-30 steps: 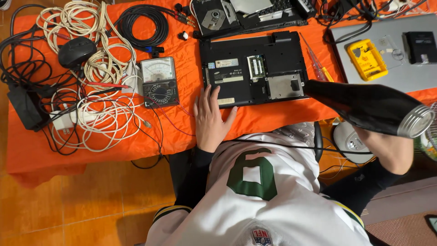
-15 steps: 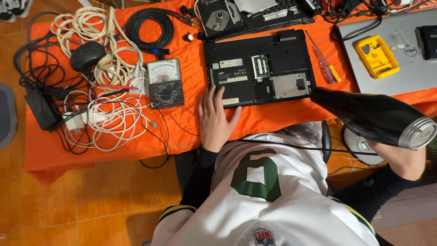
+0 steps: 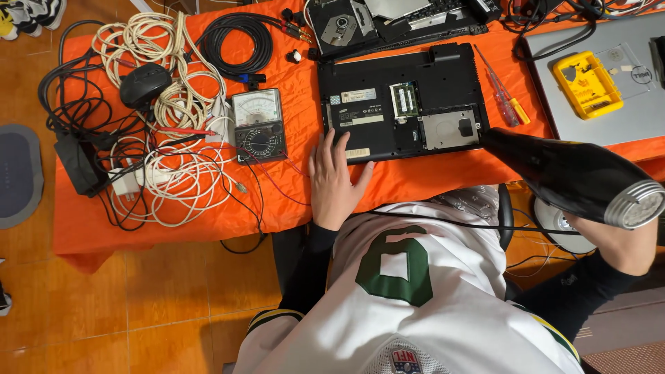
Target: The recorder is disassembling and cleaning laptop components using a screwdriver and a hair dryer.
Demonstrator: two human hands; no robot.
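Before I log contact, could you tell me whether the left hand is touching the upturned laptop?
Touching: the head view shows the left hand with fingertips lying on the laptop's front-left corner.

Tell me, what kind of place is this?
Probably a home electronics repair spot: an opened black laptop base lies upside down on an orange cloth-covered table, beside a grey analogue multimeter, red-handled screwdrivers and tangled white cables.

The cloth (image 3: pixel 208 221) is plain orange. The laptop (image 3: pixel 402 104) is black with a green memory strip and silver bay. The dryer (image 3: pixel 575 176) is black with a silver end. The cables (image 3: pixel 173 104) are cream and black. The case (image 3: pixel 587 84) is yellow. The jersey (image 3: pixel 415 291) is white with a green numeral.
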